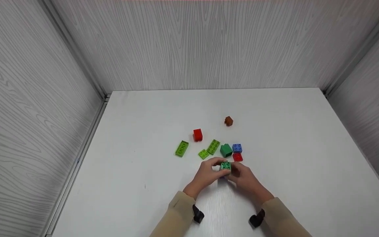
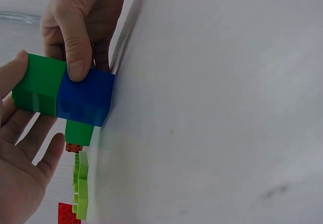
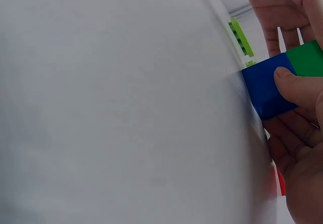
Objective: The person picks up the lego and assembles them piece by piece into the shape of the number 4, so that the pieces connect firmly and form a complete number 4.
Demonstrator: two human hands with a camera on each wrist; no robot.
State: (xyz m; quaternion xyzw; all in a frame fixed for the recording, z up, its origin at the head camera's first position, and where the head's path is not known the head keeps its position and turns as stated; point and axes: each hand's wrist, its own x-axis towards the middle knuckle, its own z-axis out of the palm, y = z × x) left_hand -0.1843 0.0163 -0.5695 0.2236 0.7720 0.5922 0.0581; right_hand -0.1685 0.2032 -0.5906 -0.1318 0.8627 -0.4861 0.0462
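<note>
A green brick (image 1: 225,165) stands stacked on a blue brick (image 2: 86,100), their faces touching with no visible gap in the wrist views. My left hand (image 1: 206,171) pinches the green brick between thumb and fingers. Lower down, my right hand (image 1: 244,177) holds the blue brick, its thumb flat against the near face and its fingers behind. The blue brick's bottom is at the tabletop. In the head view the blue brick is mostly hidden under the green one and behind the fingers.
Just beyond the hands lie another green brick (image 1: 226,150), a small blue brick (image 1: 237,148), a flat red brick (image 1: 238,157) and several lime bricks (image 1: 213,147). Farther back are a red brick (image 1: 197,135) and a brown brick (image 1: 229,121). Grey panels (image 1: 189,46) border the white table (image 1: 137,125).
</note>
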